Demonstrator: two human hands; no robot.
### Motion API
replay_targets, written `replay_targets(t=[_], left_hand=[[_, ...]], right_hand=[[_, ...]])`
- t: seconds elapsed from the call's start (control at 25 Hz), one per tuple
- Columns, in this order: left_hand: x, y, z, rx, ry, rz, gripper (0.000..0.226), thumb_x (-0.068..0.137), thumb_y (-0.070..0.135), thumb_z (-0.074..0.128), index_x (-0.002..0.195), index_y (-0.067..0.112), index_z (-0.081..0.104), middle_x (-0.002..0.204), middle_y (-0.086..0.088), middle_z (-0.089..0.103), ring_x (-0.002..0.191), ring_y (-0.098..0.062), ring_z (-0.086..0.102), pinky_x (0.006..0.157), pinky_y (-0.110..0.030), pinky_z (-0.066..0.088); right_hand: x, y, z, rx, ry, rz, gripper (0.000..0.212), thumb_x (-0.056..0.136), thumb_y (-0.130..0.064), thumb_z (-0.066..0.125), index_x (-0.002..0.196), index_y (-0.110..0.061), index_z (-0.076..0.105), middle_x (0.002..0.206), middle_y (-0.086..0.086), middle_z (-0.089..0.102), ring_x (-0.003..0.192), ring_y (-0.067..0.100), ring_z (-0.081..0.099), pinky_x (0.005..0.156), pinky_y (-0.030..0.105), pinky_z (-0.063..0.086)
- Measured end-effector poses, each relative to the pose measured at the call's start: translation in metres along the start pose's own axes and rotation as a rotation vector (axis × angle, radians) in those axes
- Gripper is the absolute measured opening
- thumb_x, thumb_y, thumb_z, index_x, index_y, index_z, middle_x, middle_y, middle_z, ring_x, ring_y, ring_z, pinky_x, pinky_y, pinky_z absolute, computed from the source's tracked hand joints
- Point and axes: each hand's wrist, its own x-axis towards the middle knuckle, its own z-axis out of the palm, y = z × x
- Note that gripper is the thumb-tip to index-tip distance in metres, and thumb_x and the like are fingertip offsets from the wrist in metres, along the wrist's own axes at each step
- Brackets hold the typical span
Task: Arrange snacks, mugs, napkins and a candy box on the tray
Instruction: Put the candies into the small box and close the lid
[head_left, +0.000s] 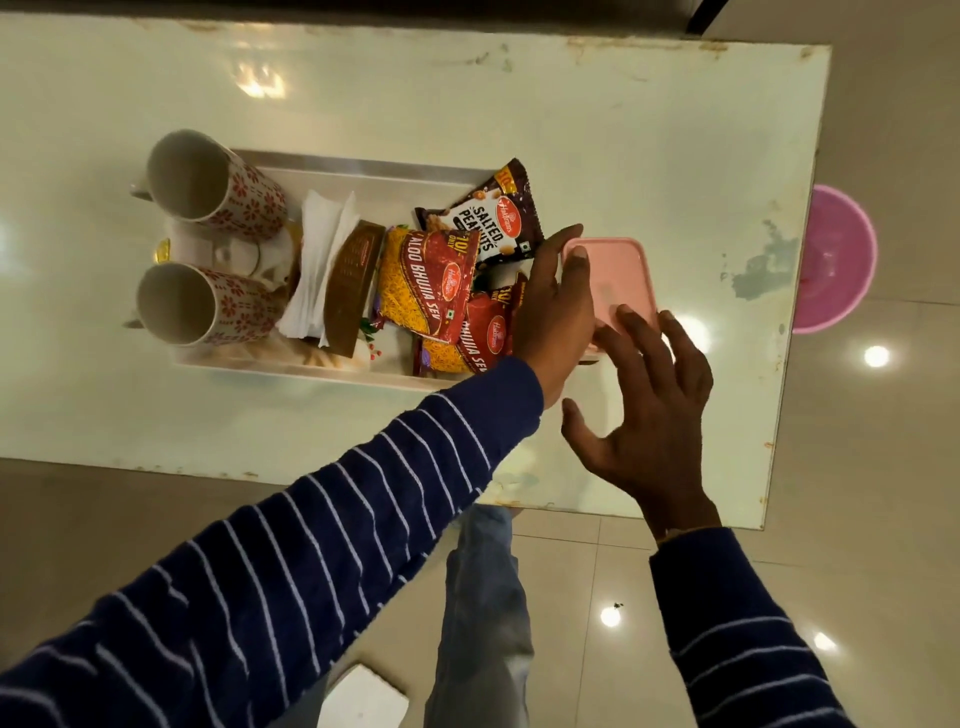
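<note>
A white tray (374, 179) lies on the glossy table. Two floral mugs (215, 189) (205, 304) stand at its left end, with white napkins (322, 249) and a brown box (350, 288) beside them. Snack packets fill the middle: salted peanuts (488, 218) and two aloo bhujia packs (426, 283) (467, 338). A pink-lidded box (615, 275) sits at the tray's right end. My left hand (558, 306) grips the box's left side. My right hand (649, 415) has spread fingers whose tips touch the lid's near right corner.
The table (649, 156) has worn edges, with its right edge close to the pink box. A pink plastic tub (836, 260) stands on the tiled floor beyond that edge. A white object (363, 699) lies on the floor near my legs.
</note>
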Motion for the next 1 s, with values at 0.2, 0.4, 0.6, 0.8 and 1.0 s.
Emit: replay_targets(t=[0.2, 0.4, 0.6, 0.8, 1.0], left_hand=[[-0.005, 0.000, 0.001, 0.080, -0.068, -0.011, 0.023, 0.103, 0.033, 0.041, 0.122, 0.037, 0.053, 0.127, 0.002, 0.056, 0.108, -0.018, 0.056, 0.080, -0.041, 0.057], [-0.003, 0.001, -0.004, 0.092, -0.026, 0.046, 0.017, 0.101, 0.030, 0.046, 0.116, 0.033, 0.055, 0.119, 0.001, 0.060, 0.106, -0.020, 0.059, 0.078, -0.042, 0.060], [-0.006, 0.018, -0.019, 0.240, -0.144, 0.118, 0.030, 0.085, 0.047, 0.060, 0.107, 0.028, 0.059, 0.104, 0.001, 0.066, 0.089, -0.010, 0.067, 0.061, -0.032, 0.061], [0.001, 0.034, -0.049, 0.585, -0.633, 0.728, 0.114, 0.061, 0.060, 0.082, 0.149, 0.009, 0.030, 0.150, 0.003, 0.035, 0.141, -0.017, 0.036, 0.112, -0.039, 0.041], [0.005, 0.032, -0.067, 0.811, -0.472, 0.805, 0.082, 0.063, 0.035, 0.092, 0.131, 0.004, 0.058, 0.126, -0.009, 0.063, 0.116, -0.018, 0.058, 0.103, -0.032, 0.047]], right_hand=[[0.002, -0.003, 0.008, -0.108, 0.116, -0.044, 0.055, 0.091, -0.031, 0.072, 0.137, -0.013, 0.048, 0.139, 0.017, 0.060, 0.134, 0.033, 0.048, 0.113, 0.050, 0.034], [0.007, -0.006, 0.002, -0.078, 0.097, -0.082, 0.046, 0.092, -0.025, 0.073, 0.131, -0.004, 0.062, 0.134, 0.020, 0.064, 0.127, 0.040, 0.059, 0.109, 0.056, 0.043], [0.018, -0.004, -0.027, 0.130, 0.164, -0.091, 0.053, 0.085, -0.023, 0.080, 0.129, -0.002, 0.060, 0.132, 0.018, 0.064, 0.128, 0.030, 0.057, 0.108, 0.046, 0.046], [0.014, -0.005, -0.056, 0.798, 0.070, 0.095, 0.057, 0.085, -0.021, 0.076, 0.132, -0.017, 0.044, 0.134, -0.015, 0.049, 0.129, 0.021, 0.052, 0.102, 0.037, 0.050], [0.009, 0.005, -0.061, 0.687, 0.006, 0.194, 0.062, 0.084, -0.023, 0.073, 0.136, -0.022, 0.039, 0.138, -0.002, 0.047, 0.139, 0.028, 0.043, 0.115, 0.048, 0.039]])
